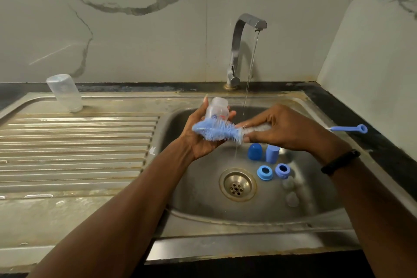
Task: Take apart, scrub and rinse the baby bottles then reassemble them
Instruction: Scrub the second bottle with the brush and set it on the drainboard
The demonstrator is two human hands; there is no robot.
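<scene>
My left hand (199,140) grips a small clear baby bottle (217,109) over the sink basin, its base pointing up. Across its lower end lies the blue bristle head of a bottle brush (216,131). My right hand (284,127) holds the brush's shaft; its blue handle end (348,128) sticks out to the right. In the basin (203,189) stand two blue caps (255,151) (272,153), two blue screw rings (264,172) (282,170) and two clear teats (291,192). A second clear bottle (65,92) stands upside down on the drainboard's far left.
The chrome tap (242,49) at the back runs a thin stream of water into the basin just right of the held bottle. The ribbed steel drainboard (74,149) spreads to the left. A black counter edge (365,124) and marble walls close the right side.
</scene>
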